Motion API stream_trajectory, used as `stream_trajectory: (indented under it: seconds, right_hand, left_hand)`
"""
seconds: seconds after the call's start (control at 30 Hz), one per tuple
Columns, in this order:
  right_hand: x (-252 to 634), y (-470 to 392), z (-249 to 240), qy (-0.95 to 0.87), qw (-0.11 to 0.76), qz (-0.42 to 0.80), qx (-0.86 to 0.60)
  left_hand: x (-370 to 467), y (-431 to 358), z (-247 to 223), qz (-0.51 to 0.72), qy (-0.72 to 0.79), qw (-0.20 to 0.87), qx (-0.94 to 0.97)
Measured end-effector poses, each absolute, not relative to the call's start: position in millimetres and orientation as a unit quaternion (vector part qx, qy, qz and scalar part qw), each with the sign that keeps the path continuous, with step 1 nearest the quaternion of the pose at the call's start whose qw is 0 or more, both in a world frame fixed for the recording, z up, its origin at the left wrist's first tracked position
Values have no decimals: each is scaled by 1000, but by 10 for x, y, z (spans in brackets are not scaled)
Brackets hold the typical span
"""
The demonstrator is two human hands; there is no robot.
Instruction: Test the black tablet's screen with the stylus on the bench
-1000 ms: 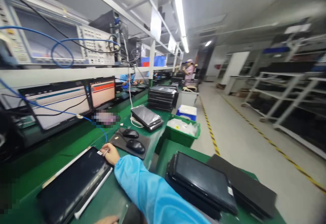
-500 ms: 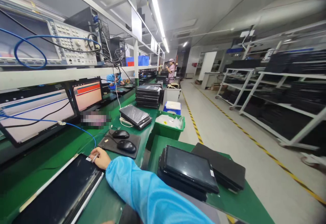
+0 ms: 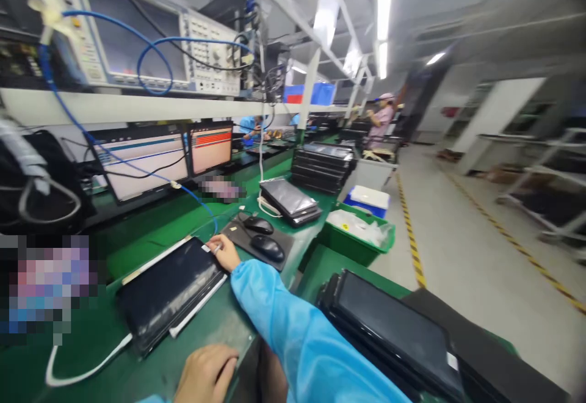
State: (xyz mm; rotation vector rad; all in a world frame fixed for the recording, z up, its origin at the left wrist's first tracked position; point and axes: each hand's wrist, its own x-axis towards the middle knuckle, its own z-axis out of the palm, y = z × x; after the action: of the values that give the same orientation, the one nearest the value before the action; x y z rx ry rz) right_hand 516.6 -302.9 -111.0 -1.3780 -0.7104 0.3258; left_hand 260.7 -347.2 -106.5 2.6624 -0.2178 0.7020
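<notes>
Left hand (image 3: 206, 373) at 6 o'clock, lying on the green bench (image 3: 137, 232) near its front edge, fingers loosely curled, holding nothing as far as the view shows

Right hand (image 3: 223, 251) a bit past it at 12, blue sleeve (image 3: 297, 336) running back toward 5; fingers pinched narrow on a small plug (image 3: 217, 246) at the end of the blue cable (image 3: 114, 159), right at the far right corner of the black tablet (image 3: 171, 287). Tablet lies flat, screen dark, on the bench between the two hands, a white cable (image 3: 82, 373) trailing off its near left corner toward 8

Progress, judged only: plug is at the tablet's corner, can't tell if it's seated or just out; screen not lit, so the hookup looks unfinished or just undone

At 1 o'clock just beyond the right hand: two mice (image 3: 263, 238) on a dark pad. At 4 o'clock: stack of black tablets (image 3: 389, 330) on a side table. Further at 1–2: green bin (image 3: 357, 238) with clear bags, another small stack of tablets (image 3: 288, 201). At 10–11: two lit monitors (image 3: 183, 159), test instrument (image 3: 137, 36) on the shelf above. Far at 1: taller tablet stack (image 3: 323, 168), a person in pink (image 3: 379, 119), another in blue at the bench, too small to detail
</notes>
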Motion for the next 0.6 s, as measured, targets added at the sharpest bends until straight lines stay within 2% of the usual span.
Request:
stream_trajectory:
  seconds: [0.2,0.6]
  right_hand:
    - [5157,-3037,-1192,-329,710,166,-600]
    - [5116,-3053,-1139,-330,713,165,-595]
  left_hand:
    - [2520,-3627,-934,218,-5,226,949]
    - [2520,-3607,-972,247,-18,213,945]
